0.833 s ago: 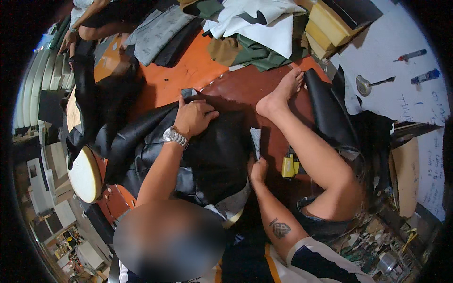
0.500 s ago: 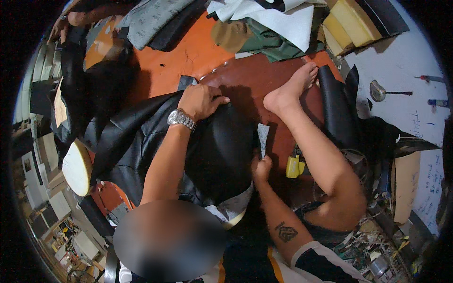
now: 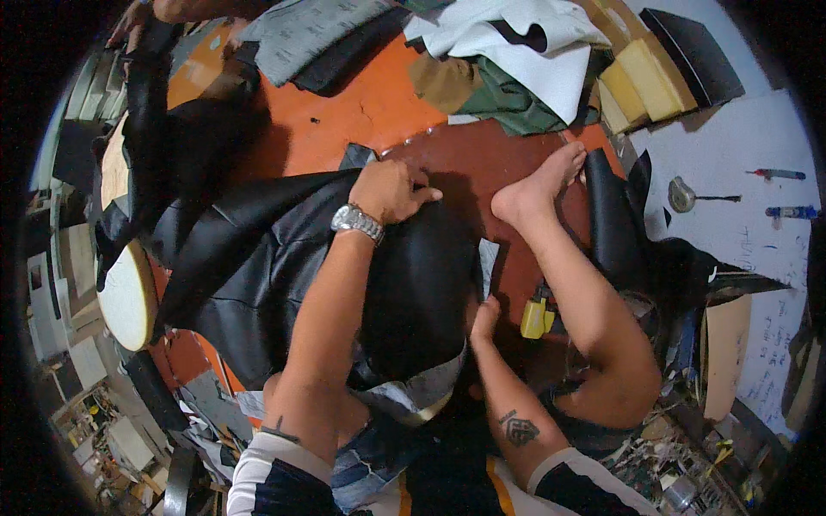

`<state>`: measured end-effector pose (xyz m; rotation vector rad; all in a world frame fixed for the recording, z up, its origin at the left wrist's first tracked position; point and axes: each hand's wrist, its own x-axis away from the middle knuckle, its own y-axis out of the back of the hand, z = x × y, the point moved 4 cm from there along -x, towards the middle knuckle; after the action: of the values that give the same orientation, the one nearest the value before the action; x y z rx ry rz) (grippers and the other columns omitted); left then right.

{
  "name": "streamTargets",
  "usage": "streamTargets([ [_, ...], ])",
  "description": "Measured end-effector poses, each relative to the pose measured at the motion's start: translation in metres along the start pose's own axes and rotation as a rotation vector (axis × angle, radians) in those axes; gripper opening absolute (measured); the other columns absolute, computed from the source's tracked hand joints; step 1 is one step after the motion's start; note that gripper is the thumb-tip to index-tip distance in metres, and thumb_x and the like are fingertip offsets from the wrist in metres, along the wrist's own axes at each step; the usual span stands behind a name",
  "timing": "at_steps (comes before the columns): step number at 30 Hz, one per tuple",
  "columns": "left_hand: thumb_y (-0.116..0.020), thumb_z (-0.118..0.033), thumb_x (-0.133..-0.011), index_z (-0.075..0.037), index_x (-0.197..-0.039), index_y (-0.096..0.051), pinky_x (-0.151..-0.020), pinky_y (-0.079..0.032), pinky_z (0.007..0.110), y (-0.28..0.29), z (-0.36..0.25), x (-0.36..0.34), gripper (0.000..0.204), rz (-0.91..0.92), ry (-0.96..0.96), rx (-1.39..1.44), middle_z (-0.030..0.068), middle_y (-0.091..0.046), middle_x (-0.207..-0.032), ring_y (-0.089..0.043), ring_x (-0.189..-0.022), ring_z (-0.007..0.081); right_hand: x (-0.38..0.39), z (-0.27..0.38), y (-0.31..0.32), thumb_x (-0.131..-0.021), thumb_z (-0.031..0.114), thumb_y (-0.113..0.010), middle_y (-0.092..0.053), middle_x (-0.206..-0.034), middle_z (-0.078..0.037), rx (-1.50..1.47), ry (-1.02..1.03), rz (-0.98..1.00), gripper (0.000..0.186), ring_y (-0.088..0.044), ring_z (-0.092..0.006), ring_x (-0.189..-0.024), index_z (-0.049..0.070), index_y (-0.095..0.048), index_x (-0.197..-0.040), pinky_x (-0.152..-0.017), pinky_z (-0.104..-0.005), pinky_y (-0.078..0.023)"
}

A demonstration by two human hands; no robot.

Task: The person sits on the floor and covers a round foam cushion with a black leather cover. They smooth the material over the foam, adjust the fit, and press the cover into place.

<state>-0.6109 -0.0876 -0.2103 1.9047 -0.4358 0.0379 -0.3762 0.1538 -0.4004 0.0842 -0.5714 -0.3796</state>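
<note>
Work surface: orange part (image 3: 370, 107) ahead, brown-red part (image 3: 465, 155) nearer, cloth pile (image 3: 551, 82) at far side.
Black sheet: spread (image 3: 413, 301) before the person, under left forearm, creased toward the left.
Left hand: on the sheet's far edge (image 3: 387, 191), grey flap (image 3: 356, 156) just beyond; grip curled, thumb out, fingertips hidden, can't tell if pinching.
Right hand: at the sheet's right side (image 3: 483, 322); grip has thumb by base of pale strip (image 3: 488, 262), fingers hidden, pinch can't be told.
Feel: likely soft, limp, fairly light; smooth face may slide; creases rather than breaks.
Hold points: far edge and right edge look best, both hands apart, to limit sag.
Edges: near edge turned up, pale underside showing; bare foot (image 3: 538, 185) and yellow tool (image 3: 537, 318) off right side.
Open room: most ahead, over orange; right tight, leg (image 3: 594, 301) there.
</note>
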Motion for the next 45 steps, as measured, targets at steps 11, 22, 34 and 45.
streamTargets([
  [11, -0.074, -0.055, -0.091, -0.019, -0.102, -0.086, -0.088, -0.058, 0.049, -0.004, -0.002, 0.001, 0.040, 0.031, 0.078, 0.083, 0.0120, -0.080, -0.102, -0.075, -0.097, 0.0364, -0.056, -0.081, 0.026, -0.099, 0.011, -0.056, -0.070, -0.097, -0.011, -0.034, -0.070, 0.031, 0.023, -0.065, -0.0267, -0.083, -0.004, -0.072, -0.106, -0.080, -0.0427, -0.056],
  [22, -0.070, -0.055, -0.093, -0.019, -0.097, -0.085, -0.092, -0.055, 0.050, -0.014, -0.003, -0.002, 0.039, 0.053, 0.078, 0.027, 0.0091, -0.080, -0.098, -0.075, -0.097, 0.0351, -0.045, -0.052, 0.013, -0.099, 0.015, -0.061, -0.072, -0.098, -0.012, 0.097, 0.017, 0.098, 0.024, -0.066, -0.0249, -0.086, -0.005, -0.073, -0.105, -0.080, -0.0418, -0.054],
  [34, -0.070, -0.059, -0.092, -0.020, -0.105, -0.085, -0.087, -0.058, 0.049, -0.005, -0.003, -0.001, 0.044, 0.060, 0.079, 0.023, 0.0115, -0.080, -0.104, -0.075, -0.098, 0.0355, -0.024, -0.056, 0.015, -0.096, 0.039, -0.072, -0.060, -0.071, -0.011, 0.498, 0.156, -0.054, 0.042, -0.056, -0.0294, -0.066, 0.000, -0.064, -0.083, -0.062, -0.0482, -0.046],
  [45, -0.071, -0.059, -0.092, -0.016, -0.096, -0.085, -0.082, -0.058, 0.049, -0.005, -0.002, -0.001, 0.045, -0.013, 0.012, 0.002, 0.0141, -0.078, -0.089, -0.075, -0.087, 0.0352, -0.007, -0.012, 0.003, -0.093, 0.046, -0.073, -0.070, -0.086, -0.030, 0.473, 0.106, -0.017, 0.055, -0.069, -0.0510, -0.086, -0.009, -0.067, -0.090, -0.079, -0.0559, -0.053],
])
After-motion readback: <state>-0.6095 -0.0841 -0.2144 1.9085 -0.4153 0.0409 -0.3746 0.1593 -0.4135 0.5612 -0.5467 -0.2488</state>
